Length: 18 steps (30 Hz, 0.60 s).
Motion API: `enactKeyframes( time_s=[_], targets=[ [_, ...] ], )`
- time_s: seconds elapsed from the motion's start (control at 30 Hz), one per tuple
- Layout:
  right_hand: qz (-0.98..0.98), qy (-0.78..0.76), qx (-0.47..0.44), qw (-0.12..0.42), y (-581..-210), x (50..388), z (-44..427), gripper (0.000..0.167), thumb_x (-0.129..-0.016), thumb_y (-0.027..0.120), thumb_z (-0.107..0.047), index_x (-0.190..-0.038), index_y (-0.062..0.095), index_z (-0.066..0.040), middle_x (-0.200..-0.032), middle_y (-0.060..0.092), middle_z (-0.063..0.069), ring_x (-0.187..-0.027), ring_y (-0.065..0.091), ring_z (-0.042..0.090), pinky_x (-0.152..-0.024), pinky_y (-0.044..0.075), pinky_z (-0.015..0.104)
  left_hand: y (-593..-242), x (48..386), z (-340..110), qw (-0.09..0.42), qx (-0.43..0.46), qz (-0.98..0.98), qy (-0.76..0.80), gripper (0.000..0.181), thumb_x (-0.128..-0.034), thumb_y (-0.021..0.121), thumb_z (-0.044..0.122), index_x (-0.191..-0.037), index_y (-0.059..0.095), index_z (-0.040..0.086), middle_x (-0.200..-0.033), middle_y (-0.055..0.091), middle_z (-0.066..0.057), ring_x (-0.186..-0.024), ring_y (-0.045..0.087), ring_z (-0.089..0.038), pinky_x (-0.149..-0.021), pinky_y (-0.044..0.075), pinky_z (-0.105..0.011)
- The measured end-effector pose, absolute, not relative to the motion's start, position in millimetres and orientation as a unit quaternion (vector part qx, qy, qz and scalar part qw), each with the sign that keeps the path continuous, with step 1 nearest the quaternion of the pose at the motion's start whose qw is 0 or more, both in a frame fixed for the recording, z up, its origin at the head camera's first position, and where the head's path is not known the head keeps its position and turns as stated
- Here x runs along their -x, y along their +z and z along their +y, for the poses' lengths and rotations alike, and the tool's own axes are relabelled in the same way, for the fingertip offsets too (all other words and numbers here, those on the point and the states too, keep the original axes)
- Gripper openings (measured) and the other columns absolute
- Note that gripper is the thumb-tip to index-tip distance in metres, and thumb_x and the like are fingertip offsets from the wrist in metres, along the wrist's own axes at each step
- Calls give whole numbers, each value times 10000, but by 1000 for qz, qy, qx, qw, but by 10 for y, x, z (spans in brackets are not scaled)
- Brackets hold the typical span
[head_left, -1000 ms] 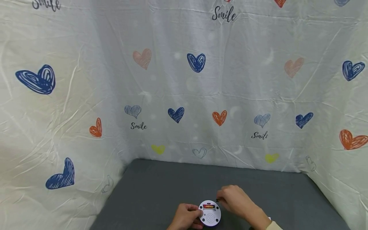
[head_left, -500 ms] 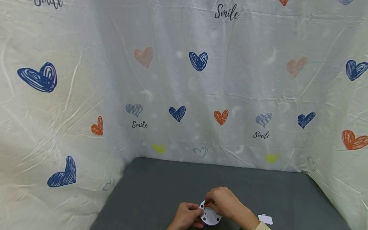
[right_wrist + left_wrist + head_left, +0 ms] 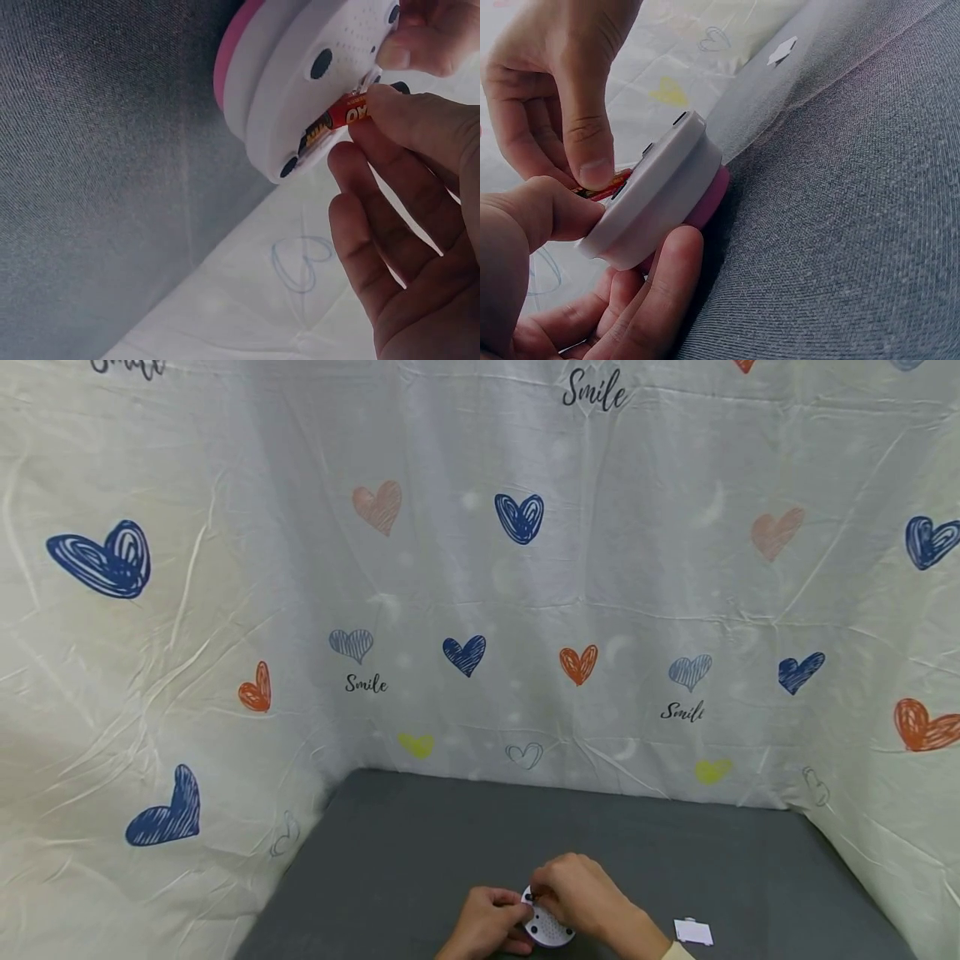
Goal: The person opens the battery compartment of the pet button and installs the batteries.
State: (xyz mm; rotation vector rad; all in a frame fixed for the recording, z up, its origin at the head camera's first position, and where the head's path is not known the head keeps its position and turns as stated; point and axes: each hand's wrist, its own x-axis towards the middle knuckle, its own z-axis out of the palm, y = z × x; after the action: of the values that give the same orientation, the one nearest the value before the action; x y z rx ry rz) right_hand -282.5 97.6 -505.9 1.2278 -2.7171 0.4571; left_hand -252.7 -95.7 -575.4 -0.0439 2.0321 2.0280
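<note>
Gripping the rim of a round white device (image 3: 549, 932), the left hand (image 3: 483, 922) has its thumb on the face and its other fingers curled beneath. The device is at the near edge of the head view, over a dark grey counter (image 3: 420, 835). Pinched between the thumb and index finger of the right hand (image 3: 581, 893) is a red battery (image 3: 349, 112); from the head, that hand hides nearly all of it.

The right wrist view shows the battery plainly, with its lettering, lying slanted at a compartment (image 3: 309, 144) in the device's face. A yellow-and-black part shows just beyond its end; whether this belongs to the same battery cannot be told. This view also gives the black round feet (image 3: 321, 64) and a patch of small holes (image 3: 354, 41), while the right hand's remaining fingers are bent loosely, clear of the device.

Seen edge-on from the left wrist, the device is tilted and has a pink underside (image 3: 711, 196), which the head view does not reveal; whether it touches the counter is unclear. A flat white piece with a small tab (image 3: 693, 932) lies on the counter, to the right of the right hand, before a heart-printed sheet (image 3: 420, 568).
</note>
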Motion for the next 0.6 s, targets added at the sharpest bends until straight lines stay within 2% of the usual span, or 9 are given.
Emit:
enactKeyframes(
  time_s=[0.17, 0.37, 0.6],
  targets=[
    [-903, 143, -399, 74, -5103, 2818, 989, 141, -856, 885, -109, -864, 837, -241, -816, 754, -172, -761, 633, -15, -604, 555, 212, -5756, 2533, -960, 134, 14, 702, 699, 226, -924, 704, 31, -1091, 742, -116, -897, 776, -126, -674, 783, -199, -616, 706, -327],
    [-907, 152, -384, 84, -5128, 2799, 1010, 138, -835, 904, -116, -847, 867, -249, -801, 750, -198, -731, 528, 2, -563, 474, 190, -5750, 2519, -960, 131, 8, 700, 702, 205, -924, 705, 16, -1077, 739, -115, -884, 770, -118, -663, 775, -195, -609, 706, -331],
    [-912, 129, -369, 123, -5151, 2778, 1005, 185, -780, 901, -104, -742, 838, -273, -746, 731, -201, -704, 505, 30, -522, 447, 197, -5740, 2503, -963, 126, 2, 696, 707, 216, -912, 702, 18, -1074, 744, -119, -873, 776, -108, -664, 776, -203, -606, 705, -329]
  ],
)
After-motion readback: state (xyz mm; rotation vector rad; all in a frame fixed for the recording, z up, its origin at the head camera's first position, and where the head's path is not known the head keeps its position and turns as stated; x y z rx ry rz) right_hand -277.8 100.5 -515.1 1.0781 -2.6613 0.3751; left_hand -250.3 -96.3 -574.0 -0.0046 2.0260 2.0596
